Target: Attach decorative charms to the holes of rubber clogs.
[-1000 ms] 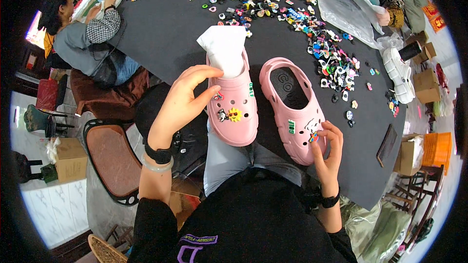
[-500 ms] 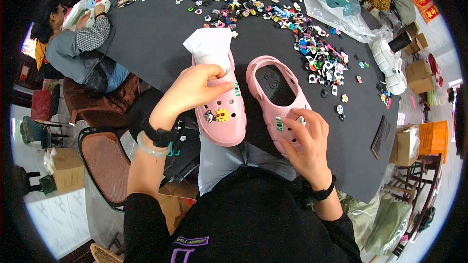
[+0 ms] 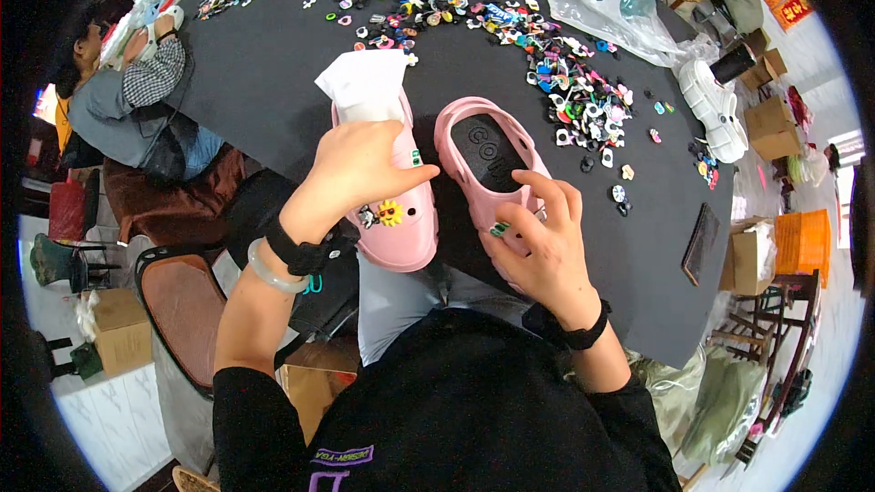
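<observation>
Two pink clogs lie side by side before me. The left clog carries a yellow sun charm, a small grey-and-black charm and a green charm; white paper sticks out of its opening. Across its upper part lies my left hand, thumb stretched out to the right, fingertips partly hidden. Over the toe of the right clog is my right hand, open, its fingers bent and apart. A green charm shows beside its fingers, and a pale bit is partly hidden behind them.
Loose colourful charms are heaped across the dark table. At the right are a white clog, a clear plastic bag and a dark flat rectangular object. A co-worker sits at the left, holding a white shoe.
The view has shifted slightly, moving the scene leftward. My left thumb has spread away from the clog, and my right hand's fingers have shifted up toward the right clog's opening.
</observation>
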The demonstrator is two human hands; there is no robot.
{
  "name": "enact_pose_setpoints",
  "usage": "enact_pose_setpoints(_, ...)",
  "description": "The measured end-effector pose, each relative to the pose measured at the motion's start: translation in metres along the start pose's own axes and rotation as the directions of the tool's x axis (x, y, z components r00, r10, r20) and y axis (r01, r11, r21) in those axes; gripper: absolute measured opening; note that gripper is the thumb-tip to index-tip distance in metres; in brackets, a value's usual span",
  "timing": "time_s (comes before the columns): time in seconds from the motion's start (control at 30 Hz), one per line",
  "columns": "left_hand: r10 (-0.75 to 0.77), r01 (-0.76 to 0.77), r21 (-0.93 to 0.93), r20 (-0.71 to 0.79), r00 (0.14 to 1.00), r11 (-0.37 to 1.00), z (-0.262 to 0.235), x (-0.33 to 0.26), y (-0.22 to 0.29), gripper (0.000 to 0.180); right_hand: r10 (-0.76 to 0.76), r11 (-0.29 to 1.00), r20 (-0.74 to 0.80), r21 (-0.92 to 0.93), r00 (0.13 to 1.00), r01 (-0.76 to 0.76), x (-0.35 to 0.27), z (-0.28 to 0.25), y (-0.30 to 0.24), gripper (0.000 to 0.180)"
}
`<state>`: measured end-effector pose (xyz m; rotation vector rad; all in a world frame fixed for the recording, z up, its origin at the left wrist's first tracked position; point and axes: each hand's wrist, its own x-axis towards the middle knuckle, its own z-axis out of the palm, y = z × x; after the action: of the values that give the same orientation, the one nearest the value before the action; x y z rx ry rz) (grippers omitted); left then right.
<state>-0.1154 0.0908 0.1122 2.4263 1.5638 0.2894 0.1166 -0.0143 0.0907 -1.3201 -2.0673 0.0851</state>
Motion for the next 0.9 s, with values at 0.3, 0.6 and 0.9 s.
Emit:
enact_pose_setpoints(0.3, 0.037, -0.038, -0.034, -0.021, 0.999, 0.999, 0.002, 0.001, -0.004, 0.054, 0.050, 0.993, -0.032, 0.110, 0.998, -0.046, -0.008, -0.003, 0.004, 0.041)
enact_pose_setpoints(0.6, 0.049, -0.058, -0.109, -0.085, 0.995, 0.992, 0.004, -0.003, -0.002, 0.056, 0.097, 0.973, -0.029, 0.215, 0.995, -0.088, -0.006, -0.006, 0.005, 0.042)
enact_pose_setpoints(0.9, 0.038, -0.044, -0.107, -0.057, 0.998, 0.993, 0.008, -0.001, -0.006, 0.041, 0.115, 0.961, -0.068, 0.259, 0.991, -0.093, -0.007, -0.006, 0.008, 0.037)
